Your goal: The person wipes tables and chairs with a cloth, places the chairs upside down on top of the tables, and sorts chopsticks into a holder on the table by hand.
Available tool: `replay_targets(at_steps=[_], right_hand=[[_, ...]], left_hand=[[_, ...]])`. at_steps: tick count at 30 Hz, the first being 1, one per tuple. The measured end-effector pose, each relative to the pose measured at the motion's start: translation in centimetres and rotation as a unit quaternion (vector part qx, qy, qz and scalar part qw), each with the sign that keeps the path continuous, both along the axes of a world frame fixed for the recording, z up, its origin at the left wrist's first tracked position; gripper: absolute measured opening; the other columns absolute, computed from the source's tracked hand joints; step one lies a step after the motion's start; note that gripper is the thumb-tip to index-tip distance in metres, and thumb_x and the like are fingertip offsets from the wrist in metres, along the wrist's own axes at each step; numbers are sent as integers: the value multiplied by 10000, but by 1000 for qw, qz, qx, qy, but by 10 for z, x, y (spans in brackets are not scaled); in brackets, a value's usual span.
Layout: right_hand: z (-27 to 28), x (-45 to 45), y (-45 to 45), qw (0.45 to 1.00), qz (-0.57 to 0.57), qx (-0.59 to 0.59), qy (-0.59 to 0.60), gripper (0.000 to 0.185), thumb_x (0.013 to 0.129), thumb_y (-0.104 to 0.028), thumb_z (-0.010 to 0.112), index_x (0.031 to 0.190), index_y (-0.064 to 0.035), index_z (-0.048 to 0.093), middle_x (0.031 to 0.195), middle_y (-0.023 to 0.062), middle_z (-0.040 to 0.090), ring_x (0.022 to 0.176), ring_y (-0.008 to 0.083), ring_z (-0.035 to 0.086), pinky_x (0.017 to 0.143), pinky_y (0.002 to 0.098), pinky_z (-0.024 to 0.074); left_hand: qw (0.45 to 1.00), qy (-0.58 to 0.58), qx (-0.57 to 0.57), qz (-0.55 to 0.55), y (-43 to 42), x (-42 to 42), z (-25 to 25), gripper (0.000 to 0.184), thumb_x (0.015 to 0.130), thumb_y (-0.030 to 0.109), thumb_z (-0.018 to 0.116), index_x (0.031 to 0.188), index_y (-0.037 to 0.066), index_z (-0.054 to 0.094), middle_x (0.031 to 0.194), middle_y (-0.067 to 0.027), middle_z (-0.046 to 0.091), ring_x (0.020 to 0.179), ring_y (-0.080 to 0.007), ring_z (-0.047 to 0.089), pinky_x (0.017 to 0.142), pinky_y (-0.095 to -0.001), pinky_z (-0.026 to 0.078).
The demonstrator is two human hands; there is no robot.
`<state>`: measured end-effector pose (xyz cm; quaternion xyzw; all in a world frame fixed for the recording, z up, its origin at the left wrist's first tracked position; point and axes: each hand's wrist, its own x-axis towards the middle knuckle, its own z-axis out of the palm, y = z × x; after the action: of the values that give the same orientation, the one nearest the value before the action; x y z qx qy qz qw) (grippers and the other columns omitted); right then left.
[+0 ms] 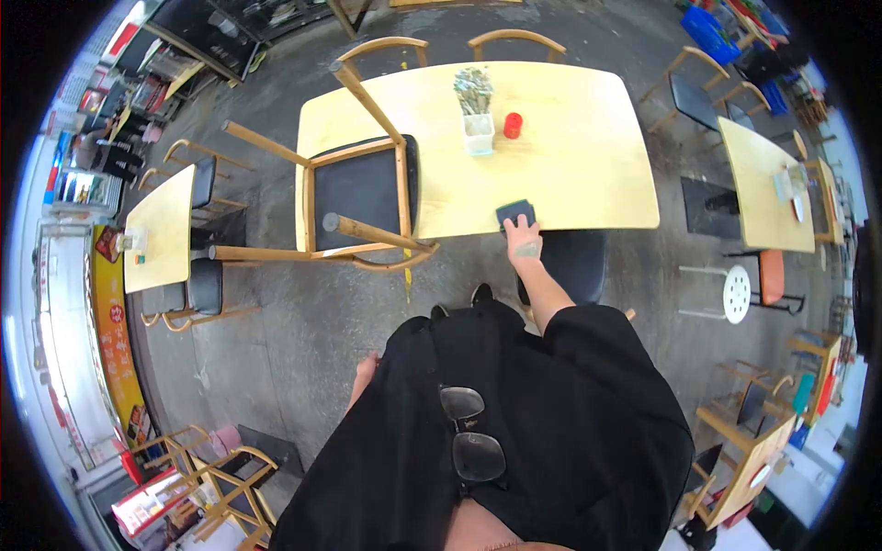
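My right hand (525,242) rests at the near edge of the pale wooden table (570,156), its fingers on a dark folded cloth or pad (514,212). Farther back on the tabletop are a white holder (478,134) filled with thin utensils or sticks and a small red round container (513,126). An upturned wooden chair with a black seat (358,198) lies on the table's left part, legs pointing up. My left hand (366,368) hangs low beside my body, away from the table; its fingers are mostly hidden.
A dark-seated chair (565,266) is tucked under the near edge, right of my right hand. Two wooden chairs stand behind the table. Other tables (165,230) (763,184) flank it left and right. A white stool (736,294) stands at right. A person is at far left.
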<state>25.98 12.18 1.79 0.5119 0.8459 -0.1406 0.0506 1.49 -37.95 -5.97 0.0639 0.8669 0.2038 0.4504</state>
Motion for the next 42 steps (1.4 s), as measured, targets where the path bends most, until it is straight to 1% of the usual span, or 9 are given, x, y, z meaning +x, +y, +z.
replay_targets(at_steps=[3,6,8,10,13,16,19,36,42], right_hand=[[-16,44,-10,991,-126,-52,12,286,894,-114,579,1172,-177,611,1297,143,552,1125,464,582,883,510,557],[-29,92,-37,932,-307,-189,18,223,843,-136,622,1054,-165,687,1168,169,693,1156,322,653,984,436,516],[-34,113,-68,928,-325,-176,48,199,846,-151,634,1036,-173,689,1139,168,701,1140,339,654,962,443,521],[-34,127,-98,928,-314,-191,55,245,836,-117,648,1077,-152,672,1165,171,693,1139,342,652,961,457,522],[-34,139,-144,948,-268,-169,27,265,821,-101,671,1083,-141,669,1157,172,695,1117,341,658,950,458,527],[-37,153,-187,955,-248,-160,-4,245,812,-107,683,1054,-142,694,1100,171,713,1068,348,674,919,462,536],[-44,177,-223,950,-257,-180,-5,257,790,-82,683,1038,-131,731,1089,172,722,1055,362,682,904,466,540],[-40,310,-311,890,-431,-150,-19,183,805,-99,668,967,-70,748,998,190,735,996,363,705,846,445,554],[-26,342,-270,879,-443,-169,-55,294,851,-136,687,1143,-167,713,1204,116,704,1159,308,656,962,432,533]], left_hand=[[988,54,-10,-144,-2,-1,0,535,980,487,557,1121,-1,721,905,-70,756,791,-233,699,746,-435,536],[850,167,-62,-496,0,-38,-66,529,979,483,568,1122,-10,694,902,-77,756,817,-233,712,761,-451,546],[965,90,60,-240,-5,-49,-96,470,988,412,608,1136,-33,642,897,-125,747,859,-259,721,746,-422,566],[980,-95,112,132,13,-39,-68,455,994,372,619,1184,-41,608,914,-149,746,874,-275,725,732,-399,574],[949,-150,162,227,20,-28,-34,523,1002,355,620,1321,-52,537,994,-208,741,917,-285,726,732,-353,576],[976,-122,122,135,-2,-24,-45,523,969,366,647,1247,-76,609,986,-220,743,938,-283,723,783,-402,573],[988,-40,5,-147,-48,-32,-127,484,921,387,661,1062,-75,700,934,-215,746,946,-280,722,826,-449,554],[970,-1,-6,-245,-15,18,-85,409,862,341,618,984,-33,731,977,-266,730,1033,-396,701,858,-469,536],[919,21,110,-379,128,57,15,308,939,303,591,892,17,697,690,-136,703,646,-266,716,678,-428,565]])
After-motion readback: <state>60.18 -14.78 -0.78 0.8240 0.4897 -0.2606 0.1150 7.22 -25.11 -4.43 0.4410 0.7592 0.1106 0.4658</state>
